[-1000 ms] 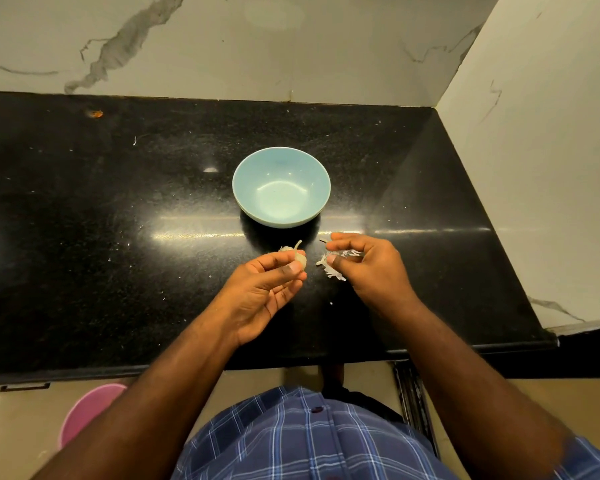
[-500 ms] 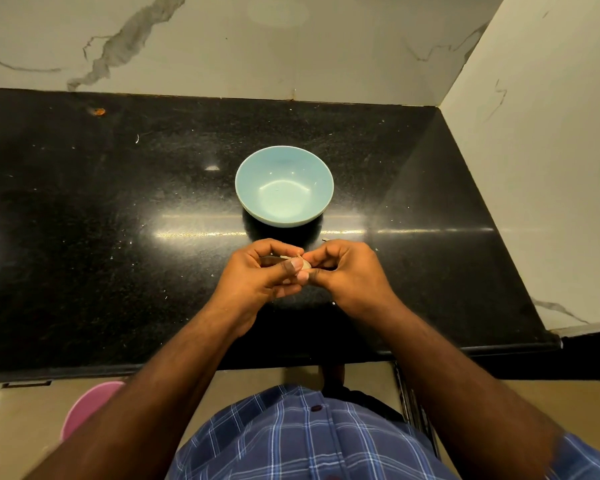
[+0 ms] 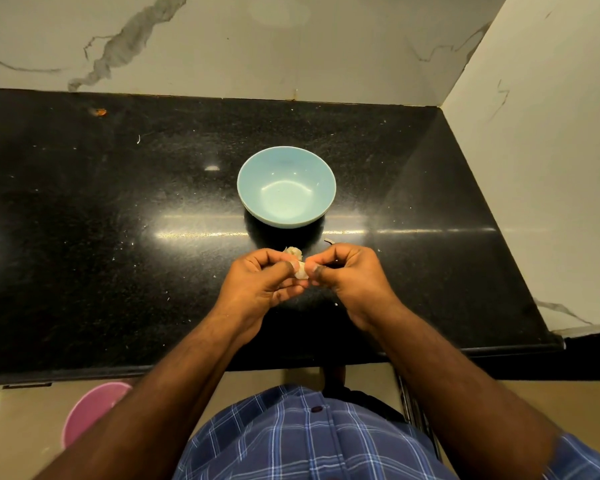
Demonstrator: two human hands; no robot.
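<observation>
A small pale garlic clove [image 3: 300,270] with papery skin is pinched between both hands over the black counter [image 3: 118,237]. My left hand [image 3: 260,282] grips it from the left with thumb and curled fingers. My right hand [image 3: 352,275] pinches it from the right, thumb tip against the clove. A bit of loose pale skin [image 3: 292,251] sticks up just behind the left fingers. An empty light-blue bowl [image 3: 287,190] stands on the counter just beyond the hands.
Marble walls close the counter at the back and right. Small skin flecks dot the counter, and an orange speck [image 3: 101,112] lies far left. A pink tub [image 3: 90,410] stands on the floor below the counter's front edge.
One second ago the hands were apart, the right one at a pile of skin scraps. They came together on the clove and now stay joined, slightly spread with the clove showing between the thumbs.
</observation>
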